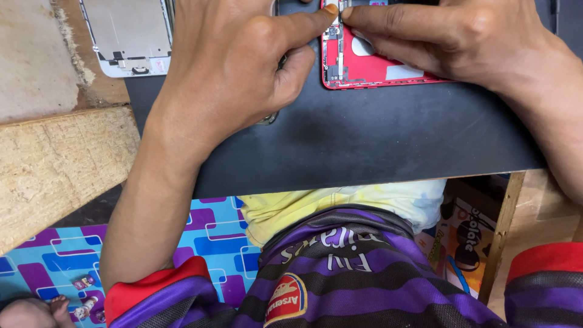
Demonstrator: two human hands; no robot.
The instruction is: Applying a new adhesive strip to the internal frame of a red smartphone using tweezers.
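An opened red phone body (370, 67) lies on a dark mat (364, 140) at the top of the head view, its inner parts showing. My left hand (237, 61) rests on the mat to its left, index finger stretched to a small part at the phone's top edge. My right hand (449, 36) lies over the phone, index finger meeting the left one at that same spot. What the fingertips pinch is too small to tell. Something small and dark sits under my left palm, mostly hidden.
A detached phone screen panel (127, 33), back side up, lies at the top left by the mat. A rough wooden board (54, 164) runs along the left. Below the table edge are my striped shirt and a patterned blue and purple floor cover (212, 231).
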